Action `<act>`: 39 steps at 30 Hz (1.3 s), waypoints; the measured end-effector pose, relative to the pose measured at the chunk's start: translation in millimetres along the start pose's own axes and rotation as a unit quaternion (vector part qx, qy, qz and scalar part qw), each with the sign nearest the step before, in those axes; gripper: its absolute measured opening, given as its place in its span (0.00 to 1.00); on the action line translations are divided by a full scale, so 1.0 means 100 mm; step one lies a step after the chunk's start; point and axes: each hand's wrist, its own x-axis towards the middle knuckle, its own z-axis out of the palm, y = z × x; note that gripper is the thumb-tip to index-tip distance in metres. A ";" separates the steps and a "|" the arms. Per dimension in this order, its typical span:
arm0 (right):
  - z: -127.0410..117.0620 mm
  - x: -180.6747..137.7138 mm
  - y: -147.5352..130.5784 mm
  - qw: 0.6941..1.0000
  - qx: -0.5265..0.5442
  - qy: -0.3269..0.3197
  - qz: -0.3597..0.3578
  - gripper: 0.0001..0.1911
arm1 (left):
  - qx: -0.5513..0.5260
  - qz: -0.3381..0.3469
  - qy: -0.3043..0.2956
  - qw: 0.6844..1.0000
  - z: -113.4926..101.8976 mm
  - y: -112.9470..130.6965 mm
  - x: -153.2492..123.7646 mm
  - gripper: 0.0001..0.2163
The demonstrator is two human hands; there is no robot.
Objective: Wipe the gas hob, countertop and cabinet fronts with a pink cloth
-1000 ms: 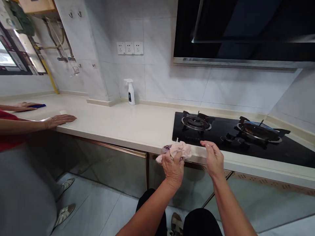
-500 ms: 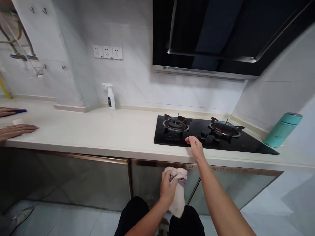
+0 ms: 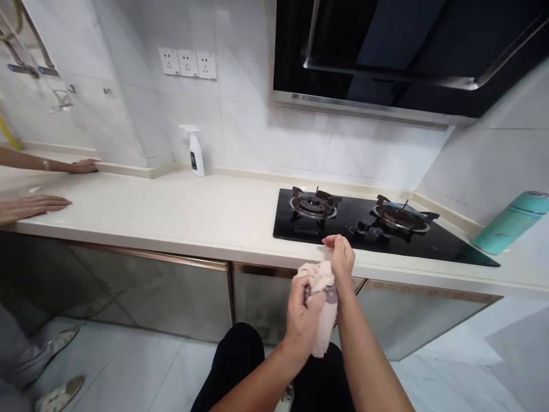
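Note:
A pale pink cloth (image 3: pixel 326 326) with a grey-purple band is bunched in my left hand (image 3: pixel 302 315), in front of the counter edge. My fingers wrap around its upper part, and the rest hangs down. Beside its top is my right hand (image 3: pixel 342 257), at the front edge of the black gas stove (image 3: pixel 295 230). The fingers of that hand are curled inward, and whatever they may hold is hidden. The cloth meets or overlaps my right wrist in view; I cannot tell whether it presses on it.
A white spray bottle (image 3: pixel 196 153) stands against the wall. A teal flask (image 3: pixel 512 223) is right of the stove. The range hood (image 3: pixel 364 106) hangs above. At the left, another person's hands (image 3: pixel 36 207) rest on the pale counter (image 3: pixel 223 214); their shoes (image 3: pixel 62 395) show below.
My left hand has raised the cloth up and right, close to my right wrist. The other person's far hand has moved right along the counter. The view has shifted slightly.

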 end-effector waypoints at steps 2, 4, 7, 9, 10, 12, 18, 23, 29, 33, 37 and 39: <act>0.05 -0.11 0.03 0.999 -0.036 0.018 -0.007 0.23 | 0.126 0.065 -0.031 0.989 0.01 0.00 -0.06 0.10; 0.07 -0.18 0.03 0.999 0.004 0.038 0.024 0.20 | 0.211 0.079 -0.049 0.973 -0.01 -0.04 -0.06 0.10; -0.01 -0.23 -0.04 0.983 0.151 0.053 0.095 0.17 | 0.165 0.034 0.003 0.986 -0.12 -0.17 0.04 0.10; -0.10 -0.26 -0.13 0.956 0.260 0.046 0.131 0.15 | 0.061 -0.054 0.062 0.995 -0.23 -0.26 0.11 0.13; -0.14 -0.28 -0.18 0.938 0.311 0.040 0.149 0.14 | 0.010 -0.108 0.086 0.990 -0.28 -0.30 0.13 0.16; -0.18 -0.33 -0.27 0.888 0.414 0.025 0.199 0.12 | -0.067 -0.199 0.109 0.972 -0.38 -0.35 0.15 0.21; -0.13 -0.54 -0.30 0.853 0.462 -0.034 0.241 0.18 | -0.189 -0.234 0.114 0.947 -0.47 -0.22 0.14 0.29; -0.14 -0.70 -0.40 0.854 0.458 -0.124 0.213 0.23 | -0.220 -0.198 0.114 0.948 -0.46 -0.09 0.16 0.28; -0.24 -0.82 -0.50 0.880 0.401 -0.180 0.181 0.24 | -0.248 -0.215 0.122 0.937 -0.50 -0.05 0.11 0.28; -0.27 -0.90 -0.56 0.910 0.330 -0.204 0.144 0.20 | -0.272 -0.209 0.104 0.934 -0.49 0.04 0.10 0.27; -0.24 -0.97 -0.64 0.939 0.267 -0.196 0.088 0.17 | -0.282 -0.207 0.101 0.931 -0.50 0.09 0.11 0.25; -0.22 -1.00 -0.66 0.950 0.239 -0.188 0.067 0.16 | -0.287 -0.202 0.097 0.931 -0.51 0.10 0.11 0.24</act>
